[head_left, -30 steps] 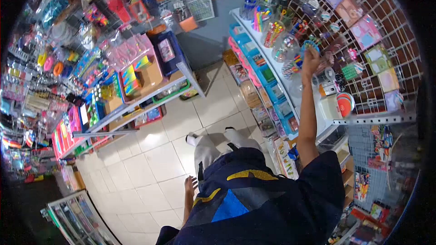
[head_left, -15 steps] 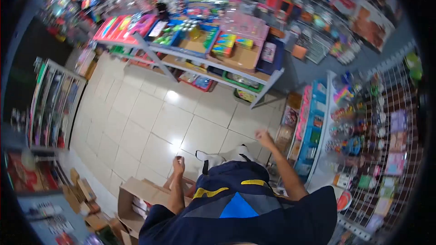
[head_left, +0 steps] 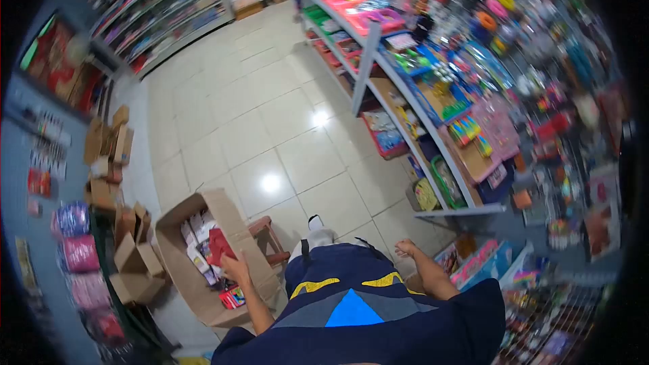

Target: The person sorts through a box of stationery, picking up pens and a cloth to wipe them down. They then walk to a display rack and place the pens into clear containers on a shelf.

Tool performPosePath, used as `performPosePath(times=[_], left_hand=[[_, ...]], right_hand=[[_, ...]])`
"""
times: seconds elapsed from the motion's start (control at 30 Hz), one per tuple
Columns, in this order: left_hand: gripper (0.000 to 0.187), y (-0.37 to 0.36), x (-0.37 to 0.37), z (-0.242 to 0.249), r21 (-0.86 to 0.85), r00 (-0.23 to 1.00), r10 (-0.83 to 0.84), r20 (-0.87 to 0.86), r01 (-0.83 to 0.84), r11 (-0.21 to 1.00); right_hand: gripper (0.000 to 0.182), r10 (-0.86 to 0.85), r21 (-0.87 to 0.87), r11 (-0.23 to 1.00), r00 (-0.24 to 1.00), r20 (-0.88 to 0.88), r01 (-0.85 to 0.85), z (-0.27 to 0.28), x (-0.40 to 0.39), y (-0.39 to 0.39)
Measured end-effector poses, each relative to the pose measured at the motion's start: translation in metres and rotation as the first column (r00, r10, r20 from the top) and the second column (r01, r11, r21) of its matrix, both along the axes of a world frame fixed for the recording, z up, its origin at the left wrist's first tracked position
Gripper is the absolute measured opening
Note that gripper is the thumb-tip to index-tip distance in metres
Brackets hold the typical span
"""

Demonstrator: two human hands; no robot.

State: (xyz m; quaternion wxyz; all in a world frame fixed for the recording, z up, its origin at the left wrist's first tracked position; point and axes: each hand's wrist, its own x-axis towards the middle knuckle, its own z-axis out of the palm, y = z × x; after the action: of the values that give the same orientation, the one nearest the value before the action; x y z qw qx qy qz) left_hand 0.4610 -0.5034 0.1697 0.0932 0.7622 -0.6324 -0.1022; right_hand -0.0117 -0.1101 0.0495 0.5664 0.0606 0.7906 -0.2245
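Observation:
My left hand [head_left: 235,270] is over the right side of a large cardboard box [head_left: 241,230], its fingers loosely apart and nothing visible in them. Just beyond the fingertips is a red item [head_left: 218,245] in the box. Small white and purple packs [head_left: 196,233] lie around it, with a red pack [head_left: 232,297] nearer to me. Out to my right, my right hand [head_left: 405,249] hangs in the air with fingers loosely bent and nothing in it. Close by it is a low display with pink and blue trays [head_left: 481,261].
A wooden stool [head_left: 272,240] stands against the box. Opened cartons [head_left: 132,257] line the left wall beside plastic-wrapped packs [head_left: 82,252]. A metal shelf of goods [head_left: 365,71] runs along the right, and another shelf [head_left: 169,17] stands at the back. Tiled floor [head_left: 260,128] lies between.
My view has turned left, bringing the box's contents into sight. My left hand has moved from beside the box to over it. My right hand has come lower and nearer my body.

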Motion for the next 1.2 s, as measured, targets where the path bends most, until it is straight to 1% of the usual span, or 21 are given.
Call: performPosePath(times=[0.07,0.13,0.17,0.2,0.27,0.33,0.47,0.57,0.63,0.7,0.73,0.77,0.8,0.83,0.87,0.9,0.97,1.0,1.07,1.13,1.2], left_hand=[[0.059,0.002,0.004,-0.016,0.103,0.977,0.027,-0.210,-0.005,0.995],[0.050,0.008,0.001,-0.050,0.082,0.992,0.086,-0.092,-0.078,0.994],[0.049,0.013,-0.009,-0.032,0.008,0.975,0.031,-0.219,-0.030,1.000],[0.049,0.011,-0.012,-0.024,0.060,0.955,0.023,-0.294,-0.005,0.998],[0.042,0.009,-0.023,0.003,0.150,0.972,0.123,-0.201,-0.094,0.984],[0.042,0.008,-0.019,0.003,0.145,0.951,0.137,-0.275,-0.100,0.984],[0.038,0.009,-0.022,-0.009,0.183,0.953,0.202,-0.227,-0.162,0.970],[0.036,0.011,-0.024,-0.019,0.161,0.951,0.223,-0.214,-0.191,0.968],[0.035,0.011,-0.025,-0.016,0.163,0.949,0.237,-0.208,-0.205,0.965],[0.034,0.011,-0.025,-0.010,0.174,0.944,0.251,-0.214,-0.216,0.961],[0.033,0.010,-0.025,-0.005,0.182,0.939,0.262,-0.222,-0.224,0.957],[0.032,0.009,-0.024,0.002,0.190,0.934,0.272,-0.231,-0.231,0.954],[0.023,0.009,-0.023,0.015,0.147,0.905,0.284,-0.317,-0.249,0.957],[0.023,0.008,-0.022,0.013,0.135,0.908,0.281,-0.312,-0.251,0.959],[0.023,0.008,-0.021,0.010,0.124,0.911,0.278,-0.305,-0.252,0.960],[0.023,0.005,-0.018,0.008,0.107,0.915,0.274,-0.295,-0.253,0.961],[0.026,0.005,-0.018,0.011,0.122,0.918,0.290,-0.271,-0.266,0.956],[0.027,0.006,-0.021,0.015,0.130,0.918,0.300,-0.260,-0.274,0.953],[0.034,0.004,-0.025,0.006,0.045,0.917,0.304,-0.259,-0.303,0.952],[0.035,0.004,-0.028,0.009,0.071,0.930,0.311,-0.198,-0.302,0.950],[0.034,0.003,-0.031,0.015,0.187,0.923,0.363,-0.129,-0.337,0.923]], right_hand=[[0.018,0.142,-0.059,0.988,0.990,-0.014,-0.143,-0.005,-0.024,-0.057],[0.017,0.235,-0.151,0.960,0.972,-0.031,-0.237,-0.023,-0.041,-0.119],[0.016,0.276,-0.183,0.942,0.960,-0.048,-0.280,-0.025,-0.045,-0.154],[0.015,0.314,-0.191,0.927,0.946,-0.078,-0.323,-0.015,-0.042,-0.193],[0.015,0.426,-0.198,0.872,0.893,-0.141,-0.447,0.013,-0.026,-0.272],[0.018,0.562,-0.218,0.775,0.804,-0.193,-0.593,0.021,-0.008,-0.346],[0.022,0.656,-0.427,0.442,0.609,-0.447,-0.789,0.032,0.062,-0.458],[0.019,0.476,-0.497,0.105,0.482,-0.736,-0.861,0.064,0.151,-0.515],[0.016,0.377,-0.603,-0.019,0.553,-0.743,-0.797,0.129,0.220,-0.536],[0.016,0.402,-0.613,-0.209,0.504,-0.764,-0.762,0.164,0.274,-0.554],[0.016,0.506,-0.616,-0.260,0.439,-0.743,-0.743,0.179,0.299,-0.559],[0.017,0.599,-0.624,-0.307,0.363,-0.714,-0.719,0.186,0.321,-0.565],[0.019,0.617,-0.553,-0.472,0.190,-0.763,-0.687,0.180,0.341,-0.574],[0.022,0.600,-0.481,-0.625,0.016,-0.800,-0.615,0.166,0.358,-0.584],[0.035,0.519,-0.371,-0.742,-0.129,-0.845,-0.558,0.146,0.374,-0.590],[0.042,0.469,-0.294,-0.800,-0.238,-0.851,-0.523,0.134,0.389,-0.594],[0.055,0.337,-0.143,-0.898,-0.442,-0.832,-0.416,0.114,0.415,-0.598],[0.081,0.248,-0.077,-0.939,-0.504,-0.827,-0.335,0.087,0.426,-0.602],[0.092,0.131,0.002,-0.973,-0.562,-0.817,-0.230,0.075,0.442,-0.607],[0.106,0.059,0.071,-0.982,-0.648,-0.759,-0.172,0.068,0.451,-0.604],[0.088,0.109,0.047,-0.981,-0.734,-0.670,-0.189,0.031,0.462,-0.606]])
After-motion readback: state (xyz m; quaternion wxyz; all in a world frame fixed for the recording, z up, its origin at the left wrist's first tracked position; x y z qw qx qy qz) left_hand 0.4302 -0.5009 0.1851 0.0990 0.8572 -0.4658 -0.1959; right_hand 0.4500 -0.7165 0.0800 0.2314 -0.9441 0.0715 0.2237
